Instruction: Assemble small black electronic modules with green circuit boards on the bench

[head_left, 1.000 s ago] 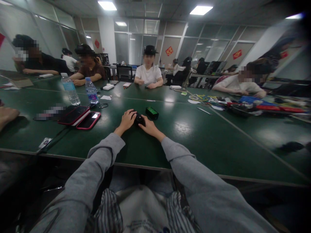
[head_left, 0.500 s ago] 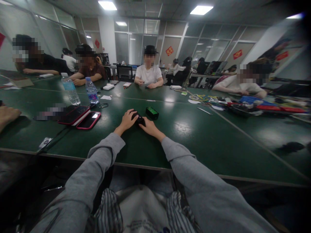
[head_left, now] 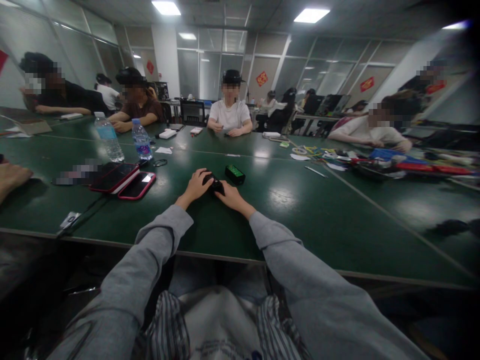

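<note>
On the dark green table [head_left: 225, 225], both my hands grip a small dark black object [head_left: 213, 184] from its two sides. My left hand [head_left: 197, 186] has its fingers curled over the left end. At the right end, the thumb and fingers of my right hand [head_left: 230, 194] are closed on it. Its exact kind is too dark and too covered to make out. Just beyond my right hand lies a black box with a bright green top [head_left: 235, 174], apart from both hands.
To the left lie a phone in a red case [head_left: 137, 185], a dark folding case [head_left: 114, 176] and two water bottles [head_left: 141, 140]. A pen [head_left: 315, 172] and a heap of cables [head_left: 322, 154] lie to the right. Several people sit around; another person's hand [head_left: 14, 179] rests at the left edge.
My hands and the black object keep their place, with no clear movement. The green-topped box has not moved.
</note>
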Available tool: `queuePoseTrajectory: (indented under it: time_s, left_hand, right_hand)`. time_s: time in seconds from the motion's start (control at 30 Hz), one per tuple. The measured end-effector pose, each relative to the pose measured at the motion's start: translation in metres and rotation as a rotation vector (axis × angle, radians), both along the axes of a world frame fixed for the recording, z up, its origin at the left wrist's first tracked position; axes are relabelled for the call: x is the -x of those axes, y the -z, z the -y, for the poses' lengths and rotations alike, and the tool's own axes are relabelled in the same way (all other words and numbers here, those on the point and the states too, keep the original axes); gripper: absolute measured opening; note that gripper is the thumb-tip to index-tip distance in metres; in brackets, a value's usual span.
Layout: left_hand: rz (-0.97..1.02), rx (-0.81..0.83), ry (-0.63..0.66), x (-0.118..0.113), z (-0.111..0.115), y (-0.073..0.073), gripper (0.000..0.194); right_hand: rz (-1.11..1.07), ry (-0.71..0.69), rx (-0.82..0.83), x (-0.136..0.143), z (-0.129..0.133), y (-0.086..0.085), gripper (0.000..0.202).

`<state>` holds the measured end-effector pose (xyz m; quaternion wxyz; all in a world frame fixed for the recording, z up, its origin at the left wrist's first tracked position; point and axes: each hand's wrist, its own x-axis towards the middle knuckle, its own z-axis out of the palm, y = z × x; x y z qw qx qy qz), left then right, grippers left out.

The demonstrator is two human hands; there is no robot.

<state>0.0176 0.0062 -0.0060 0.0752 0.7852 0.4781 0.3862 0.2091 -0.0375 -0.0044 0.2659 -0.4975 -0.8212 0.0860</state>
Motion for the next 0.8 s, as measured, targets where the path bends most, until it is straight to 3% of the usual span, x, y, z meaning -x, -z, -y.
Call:
queuePoseTrajectory:
  time_s: [0.8]
  left_hand:
    - [-0.111, -0.061, 0.011, -0.002, 0.017, -0.016, 0.038]
  right_hand:
    - [0.024, 0.008, 0.005, -0.002, 0.0, 0.0, 0.046]
